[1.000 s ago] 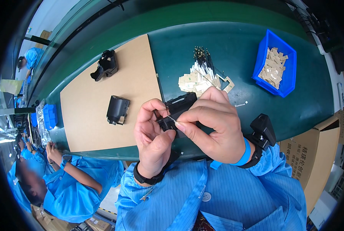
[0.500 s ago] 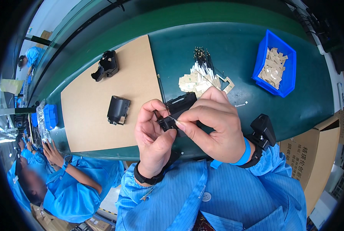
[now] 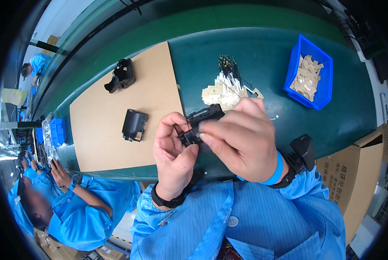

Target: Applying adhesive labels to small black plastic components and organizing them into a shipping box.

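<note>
My left hand and my right hand meet over the near edge of the green table, both gripping one small black plastic part. The left thumb and fingers pinch its left end. The right hand covers its right side, with the thumb pressing on the front. Most of the part is hidden by my fingers. Just beyond my hands lies a pile of small beige labels with a bundle of thin black-tipped wires.
Two more black plastic parts lie on a brown cardboard sheet to the left. A blue bin of beige pieces stands at the right. A cardboard box is lower right. A person in blue works at the left.
My hands have kept their grip on the black part, shifting it only slightly. Nothing on the table has moved.
</note>
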A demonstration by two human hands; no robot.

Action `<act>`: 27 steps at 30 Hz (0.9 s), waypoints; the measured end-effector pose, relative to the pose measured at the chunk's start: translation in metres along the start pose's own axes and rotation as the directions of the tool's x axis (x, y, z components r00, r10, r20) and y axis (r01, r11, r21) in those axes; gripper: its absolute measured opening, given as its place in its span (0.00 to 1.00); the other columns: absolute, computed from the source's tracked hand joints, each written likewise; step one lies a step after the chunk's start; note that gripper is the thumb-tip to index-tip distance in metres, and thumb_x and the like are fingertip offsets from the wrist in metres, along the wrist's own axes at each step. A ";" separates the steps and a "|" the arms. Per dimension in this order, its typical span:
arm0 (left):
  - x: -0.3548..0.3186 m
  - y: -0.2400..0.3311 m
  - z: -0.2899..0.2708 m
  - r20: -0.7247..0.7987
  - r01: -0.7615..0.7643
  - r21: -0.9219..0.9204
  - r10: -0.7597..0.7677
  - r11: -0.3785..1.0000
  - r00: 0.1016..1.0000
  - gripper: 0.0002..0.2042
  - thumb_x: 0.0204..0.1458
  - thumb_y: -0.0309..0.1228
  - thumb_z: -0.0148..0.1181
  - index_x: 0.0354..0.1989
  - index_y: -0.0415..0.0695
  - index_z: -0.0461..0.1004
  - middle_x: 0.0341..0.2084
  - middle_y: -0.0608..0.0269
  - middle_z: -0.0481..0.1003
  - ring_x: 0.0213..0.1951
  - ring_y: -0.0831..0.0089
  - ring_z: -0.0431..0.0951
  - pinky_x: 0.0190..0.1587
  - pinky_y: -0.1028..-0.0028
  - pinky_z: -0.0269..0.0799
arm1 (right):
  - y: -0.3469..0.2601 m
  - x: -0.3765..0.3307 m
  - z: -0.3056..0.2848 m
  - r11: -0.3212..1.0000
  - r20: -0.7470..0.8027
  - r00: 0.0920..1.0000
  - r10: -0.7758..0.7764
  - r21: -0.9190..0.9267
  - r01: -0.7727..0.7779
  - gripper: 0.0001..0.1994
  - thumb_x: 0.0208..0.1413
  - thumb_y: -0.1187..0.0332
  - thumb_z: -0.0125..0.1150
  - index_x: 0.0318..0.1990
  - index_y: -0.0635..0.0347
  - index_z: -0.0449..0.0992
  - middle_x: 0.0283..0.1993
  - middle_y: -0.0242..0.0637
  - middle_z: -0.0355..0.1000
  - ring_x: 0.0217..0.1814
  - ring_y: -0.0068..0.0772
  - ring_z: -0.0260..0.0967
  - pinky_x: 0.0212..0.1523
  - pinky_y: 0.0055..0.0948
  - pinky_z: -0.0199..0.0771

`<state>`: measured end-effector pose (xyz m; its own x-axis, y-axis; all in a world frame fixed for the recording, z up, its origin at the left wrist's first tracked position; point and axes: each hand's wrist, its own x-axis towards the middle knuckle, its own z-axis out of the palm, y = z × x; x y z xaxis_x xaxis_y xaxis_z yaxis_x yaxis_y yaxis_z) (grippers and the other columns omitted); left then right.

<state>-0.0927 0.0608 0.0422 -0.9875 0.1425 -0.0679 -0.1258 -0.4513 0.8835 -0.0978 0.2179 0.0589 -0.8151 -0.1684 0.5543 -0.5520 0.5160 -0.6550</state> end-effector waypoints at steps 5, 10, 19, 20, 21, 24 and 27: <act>-0.001 0.002 -0.004 -0.021 0.016 -0.063 -0.018 0.998 1.000 0.22 0.37 0.20 0.55 0.45 0.37 0.60 0.37 0.65 0.63 0.42 0.78 0.62 0.48 0.80 0.57 | 0.011 0.003 -0.014 0.997 -0.029 0.997 0.074 0.015 -0.073 0.14 0.46 0.70 0.60 0.42 0.65 0.74 0.31 0.38 0.70 0.33 0.32 0.64 0.37 0.27 0.63; -0.003 0.002 -0.008 0.071 0.048 -0.126 -0.040 0.991 0.997 0.23 0.37 0.18 0.52 0.47 0.36 0.60 0.39 0.62 0.64 0.44 0.76 0.63 0.52 0.77 0.57 | 0.024 -0.013 0.005 0.655 0.274 0.893 0.357 0.608 -0.448 0.20 0.53 0.66 0.57 0.52 0.66 0.66 0.36 0.42 0.69 0.36 0.29 0.68 0.38 0.27 0.68; -0.003 0.008 -0.002 0.000 0.098 0.083 -0.099 0.992 0.995 0.27 0.43 0.22 0.50 0.56 0.36 0.55 0.39 0.65 0.66 0.38 0.73 0.72 0.31 0.75 0.75 | 0.017 -0.011 0.006 0.297 0.401 0.824 0.399 0.794 -0.530 0.19 0.56 0.74 0.51 0.55 0.67 0.62 0.45 0.36 0.68 0.46 0.22 0.65 0.47 0.22 0.66; -0.003 0.007 -0.001 0.000 0.098 0.081 -0.098 0.992 0.995 0.27 0.43 0.22 0.50 0.56 0.36 0.55 0.39 0.65 0.66 0.38 0.73 0.72 0.31 0.75 0.75 | 0.018 -0.011 0.006 0.286 0.402 0.820 0.407 0.796 -0.533 0.19 0.56 0.74 0.51 0.55 0.67 0.62 0.45 0.36 0.68 0.46 0.22 0.65 0.48 0.22 0.66; -0.003 0.007 0.000 -0.009 0.092 0.089 -0.091 0.992 0.996 0.27 0.42 0.21 0.49 0.56 0.36 0.55 0.40 0.64 0.66 0.37 0.73 0.73 0.30 0.76 0.74 | 0.018 -0.011 0.007 0.287 0.404 0.820 0.407 0.795 -0.534 0.19 0.56 0.74 0.51 0.55 0.67 0.62 0.45 0.36 0.68 0.46 0.22 0.65 0.48 0.22 0.66; -0.002 0.010 -0.002 -0.008 0.105 0.099 -0.105 0.990 0.994 0.27 0.41 0.21 0.47 0.56 0.36 0.56 0.41 0.63 0.66 0.35 0.74 0.73 0.28 0.78 0.74 | 0.017 -0.011 0.007 0.315 0.377 0.838 0.395 0.801 -0.509 0.19 0.56 0.74 0.51 0.55 0.67 0.62 0.45 0.37 0.68 0.46 0.23 0.66 0.47 0.22 0.67; -0.002 0.013 -0.004 0.024 0.155 0.069 -0.157 0.985 0.987 0.26 0.41 0.19 0.45 0.55 0.37 0.58 0.40 0.63 0.65 0.34 0.78 0.70 0.28 0.81 0.71 | 0.016 -0.012 0.007 0.334 0.380 0.841 0.385 0.792 -0.511 0.19 0.56 0.73 0.51 0.55 0.67 0.62 0.45 0.37 0.68 0.47 0.23 0.65 0.48 0.23 0.67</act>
<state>-0.0930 0.0513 0.0521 -0.9530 0.2322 -0.1948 -0.2705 -0.3617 0.8922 -0.0980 0.2224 0.0386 -0.9649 -0.2618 0.0186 0.0929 -0.4070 -0.9087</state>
